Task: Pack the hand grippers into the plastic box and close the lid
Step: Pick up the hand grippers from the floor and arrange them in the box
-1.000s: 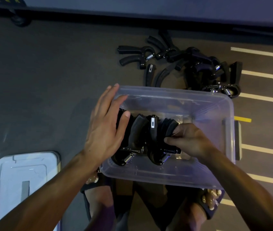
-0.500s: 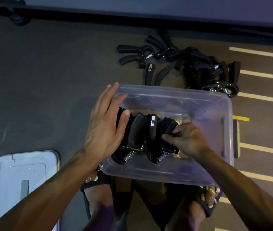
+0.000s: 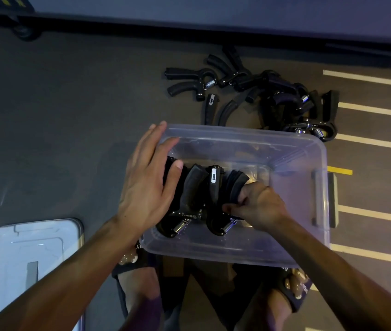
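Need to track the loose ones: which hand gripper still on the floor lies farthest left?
The spread-open hand gripper at the pile's left end, beyond the plastic box; its two handles point left, spring at right, apart from the tangled heap.

The left hand (image 3: 147,185) lies flat with straight fingers. The right hand (image 3: 259,204) curls its fingers tight, pinching.

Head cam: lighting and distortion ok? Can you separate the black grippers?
Head view: dim, bluish; floor lines bow from wide-angle distortion; pile of hand grippers merges into one dark mass, only springs glint; clear plastic box walls show hazy glare; focus acceptable.
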